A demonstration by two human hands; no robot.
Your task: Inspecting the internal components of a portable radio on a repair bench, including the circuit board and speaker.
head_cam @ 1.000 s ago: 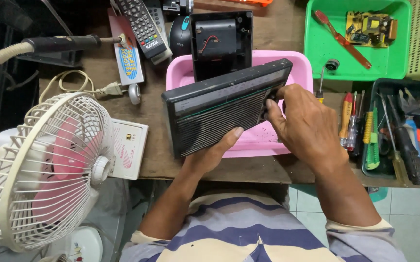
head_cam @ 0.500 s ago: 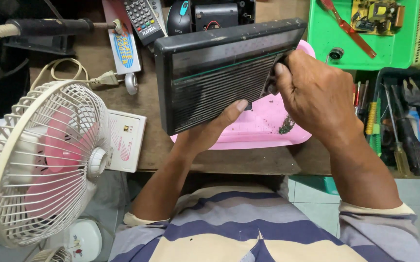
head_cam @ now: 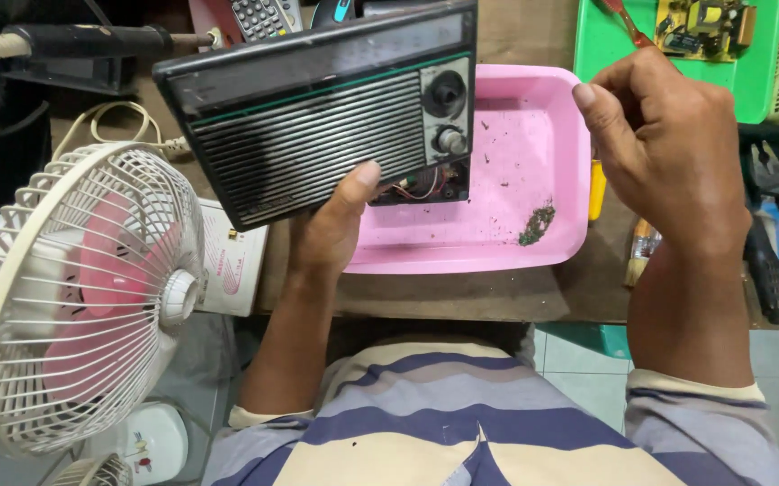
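Observation:
My left hand (head_cam: 331, 225) grips a black portable radio (head_cam: 317, 117) from below, thumb on its ribbed speaker grille. The radio is lifted and tilted over a pink plastic tray (head_cam: 515, 216). Two knobs sit at the radio's right end, and wires show through an opening at its lower right corner. My right hand (head_cam: 668, 144) hovers apart from the radio, above the tray's right edge, fingers curled together; I cannot see anything in it. A small pile of dark debris (head_cam: 538, 223) lies in the tray.
A white and pink desk fan (head_cam: 74, 297) stands at the left. A green tray (head_cam: 677, 45) with a circuit board is at the top right. Hand tools (head_cam: 776, 234) lie at the right edge. A remote control (head_cam: 263, 13) and a soldering tool (head_cam: 92, 40) are behind the radio.
My right hand let go of the radio and pulled back to the right. The radio turned, so its grille and knobs now face me, held by my left hand alone.

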